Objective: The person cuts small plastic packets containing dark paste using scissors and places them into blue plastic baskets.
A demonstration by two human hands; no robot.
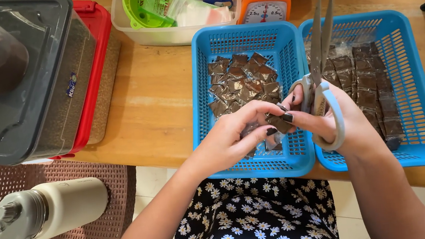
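A daisy-print lap (253,219) lies nearest. Above it both hands meet over the left basket (248,100): the left hand (230,138) pinches a small dark sachet (278,123) — glossy, square — and the right hand (337,123) grips it too, with scissors (319,67) hooked on its fingers, blades pointing up.

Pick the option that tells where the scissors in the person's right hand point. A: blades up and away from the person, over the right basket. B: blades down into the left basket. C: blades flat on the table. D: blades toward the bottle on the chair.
A: the right hand holds the scissors by the pale handles, blades nearly shut, pointing away over the right basket.
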